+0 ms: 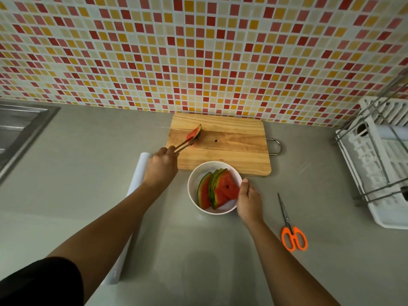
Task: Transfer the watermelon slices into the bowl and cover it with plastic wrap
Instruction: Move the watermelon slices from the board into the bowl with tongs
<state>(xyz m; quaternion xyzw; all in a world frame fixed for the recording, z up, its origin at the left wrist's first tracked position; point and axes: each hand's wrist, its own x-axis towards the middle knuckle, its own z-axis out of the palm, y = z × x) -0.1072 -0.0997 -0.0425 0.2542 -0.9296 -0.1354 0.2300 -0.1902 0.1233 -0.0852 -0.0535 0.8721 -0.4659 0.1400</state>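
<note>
A white bowl (195, 176) stands on the grey counter just in front of a wooden cutting board (229, 142). Several watermelon slices (218, 191) lean together inside it. My right hand (248, 200) grips the bowl's right rim. My left hand (160, 167) holds a pair of chopsticks (184, 145) that pinch one watermelon slice (195, 133) at the board's left side. A roll of plastic wrap (138, 175) lies on the counter under my left forearm, partly hidden by it.
Orange-handled scissors (292, 233) lie on the counter to the right of the bowl. A white dish rack (379, 164) with metal bars stands at the far right. A steel sink (19, 133) is at the far left. A tiled wall rises behind the board.
</note>
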